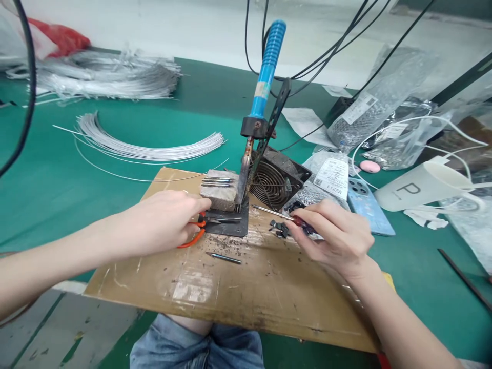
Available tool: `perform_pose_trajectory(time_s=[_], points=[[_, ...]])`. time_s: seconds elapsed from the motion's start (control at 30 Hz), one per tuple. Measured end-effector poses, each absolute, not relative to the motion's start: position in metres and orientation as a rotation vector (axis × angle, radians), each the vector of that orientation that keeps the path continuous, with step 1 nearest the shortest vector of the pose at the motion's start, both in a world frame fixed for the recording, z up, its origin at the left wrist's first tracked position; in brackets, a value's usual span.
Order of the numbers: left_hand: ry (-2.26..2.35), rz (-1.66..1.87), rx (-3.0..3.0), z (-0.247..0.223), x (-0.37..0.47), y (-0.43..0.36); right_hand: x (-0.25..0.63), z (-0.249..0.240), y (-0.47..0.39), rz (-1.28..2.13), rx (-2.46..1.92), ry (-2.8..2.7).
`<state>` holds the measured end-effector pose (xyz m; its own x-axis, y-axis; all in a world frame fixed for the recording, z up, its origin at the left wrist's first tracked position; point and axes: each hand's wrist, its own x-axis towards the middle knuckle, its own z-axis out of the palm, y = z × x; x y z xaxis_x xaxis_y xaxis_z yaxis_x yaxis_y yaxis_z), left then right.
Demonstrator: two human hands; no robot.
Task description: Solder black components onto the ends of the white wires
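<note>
My left hand (169,220) has its fingers closed at the orange handles of a pair of scissors (198,230), whose blades lie over a black pad (234,228). In my right hand (334,236) is a thin screwdriver (271,211) with a dark red handle, its tip pointing left. Small black parts (280,228) lie just left of my right fingers. Behind the pad, a grey block (219,192) carries several thin metal pins. A blue-handled soldering iron (265,77) stands tilted on a stand, its tip down beside the block. One metal pin (224,258) rests on the cardboard (246,297).
A black fan (272,182) sits behind the cardboard. White wire bundles (154,151) lie at the left. At the right are a phone (369,207), a white mug (418,187), a pink round object (369,166) and plastic bags (376,113). Black cables hang above.
</note>
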<state>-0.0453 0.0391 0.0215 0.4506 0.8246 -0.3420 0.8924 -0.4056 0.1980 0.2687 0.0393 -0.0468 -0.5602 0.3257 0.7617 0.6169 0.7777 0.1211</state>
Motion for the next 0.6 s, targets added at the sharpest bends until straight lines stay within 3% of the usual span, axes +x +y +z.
perform_pose_trajectory(time_s=[0.4, 0.6], points=[[1.435, -0.283, 2.339, 0.012, -0.052, 0.047, 0.285, -0.068, 0.020, -0.403, -0.929, -2.088], [1.442, -0.105, 2.251, 0.017, -0.072, 0.046, 0.287, -0.070, 0.021, -0.429, -0.949, -2.065]])
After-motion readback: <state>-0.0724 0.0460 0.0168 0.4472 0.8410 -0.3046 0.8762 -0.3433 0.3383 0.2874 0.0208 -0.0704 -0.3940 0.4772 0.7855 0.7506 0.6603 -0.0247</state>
